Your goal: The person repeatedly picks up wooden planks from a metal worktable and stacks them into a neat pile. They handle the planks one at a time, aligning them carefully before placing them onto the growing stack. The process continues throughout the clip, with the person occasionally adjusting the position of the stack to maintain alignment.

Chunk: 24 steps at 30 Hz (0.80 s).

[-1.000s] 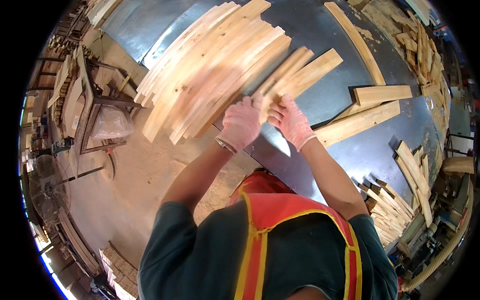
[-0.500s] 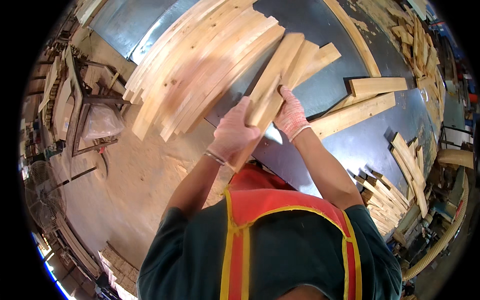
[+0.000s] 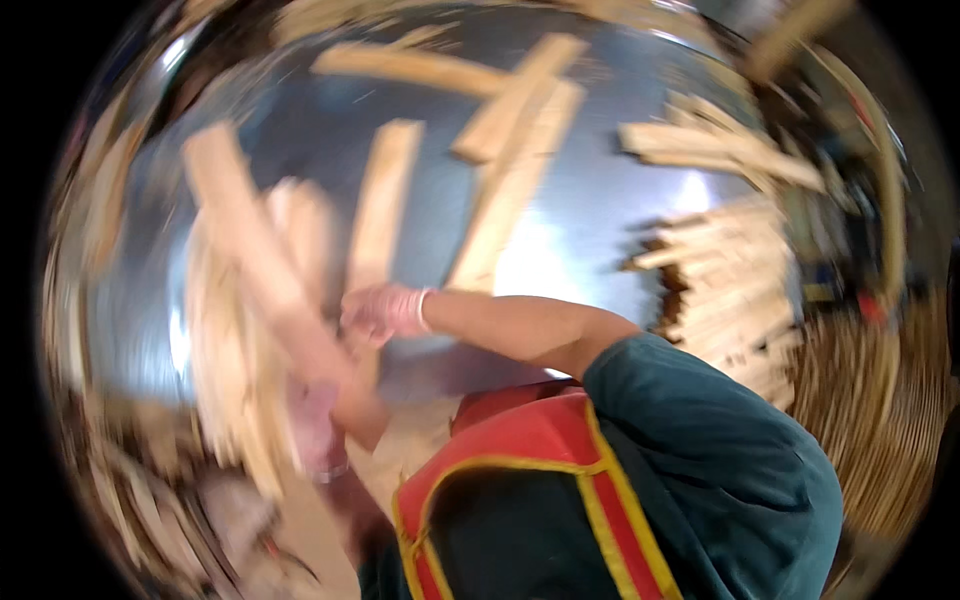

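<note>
My left hand (image 3: 318, 425), in a pale pinkish work glove, is closed around the near end of a long wooden board (image 3: 265, 265). This board slants up and to the left over a row of light boards (image 3: 220, 350). My right hand (image 3: 375, 312), gloved the same way, has its fingers curled over the lower part of another wooden board (image 3: 385, 210), just right of the first. Motion smears both hands, and a blurred pale board end (image 3: 305, 235) shows between the two boards.
On the dark metal table (image 3: 440, 190) several boards (image 3: 520, 130) lie crossed beyond my right hand. A small pile of offcuts (image 3: 720, 145) sits at the far right, with a stack of short wood strips (image 3: 730, 290) nearer. A pale hose (image 3: 885, 170) curves along the right edge.
My view has swung to the right, so the boards and table appear shifted left. My left hand still grips a board; my right hand is now lower on a neighbouring board.
</note>
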{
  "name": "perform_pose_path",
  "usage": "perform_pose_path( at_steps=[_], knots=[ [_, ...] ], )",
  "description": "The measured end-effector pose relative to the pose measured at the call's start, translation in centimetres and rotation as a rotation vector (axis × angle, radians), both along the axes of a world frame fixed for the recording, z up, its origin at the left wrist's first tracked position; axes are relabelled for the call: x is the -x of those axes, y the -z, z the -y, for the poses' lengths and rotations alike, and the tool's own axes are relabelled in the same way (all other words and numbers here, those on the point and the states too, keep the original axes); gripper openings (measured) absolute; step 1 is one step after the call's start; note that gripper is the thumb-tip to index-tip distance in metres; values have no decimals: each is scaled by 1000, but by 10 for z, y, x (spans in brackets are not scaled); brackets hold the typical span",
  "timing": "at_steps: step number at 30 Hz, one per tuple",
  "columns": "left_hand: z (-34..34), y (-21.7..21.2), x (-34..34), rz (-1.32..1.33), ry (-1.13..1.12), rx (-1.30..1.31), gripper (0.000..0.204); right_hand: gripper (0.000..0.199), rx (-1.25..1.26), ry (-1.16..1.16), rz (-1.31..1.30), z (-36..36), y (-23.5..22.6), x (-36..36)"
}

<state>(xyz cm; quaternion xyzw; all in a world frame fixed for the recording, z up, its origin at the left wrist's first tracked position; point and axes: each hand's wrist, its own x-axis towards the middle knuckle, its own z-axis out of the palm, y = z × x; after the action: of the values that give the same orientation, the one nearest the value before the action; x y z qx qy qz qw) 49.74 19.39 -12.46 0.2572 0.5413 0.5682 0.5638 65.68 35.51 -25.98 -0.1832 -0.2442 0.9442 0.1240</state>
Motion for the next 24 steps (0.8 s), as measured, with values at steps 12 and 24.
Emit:
perform_pose_path(
  at_steps=[12,24],
  knots=[
    [-225,10,-337,-1049,1171,-373,54,40,-300,974,648,108,-129,-425],
    [-325,74,-730,-1274,1637,-554,71,70,58,1177,409,200,-110,-545]
  ],
)
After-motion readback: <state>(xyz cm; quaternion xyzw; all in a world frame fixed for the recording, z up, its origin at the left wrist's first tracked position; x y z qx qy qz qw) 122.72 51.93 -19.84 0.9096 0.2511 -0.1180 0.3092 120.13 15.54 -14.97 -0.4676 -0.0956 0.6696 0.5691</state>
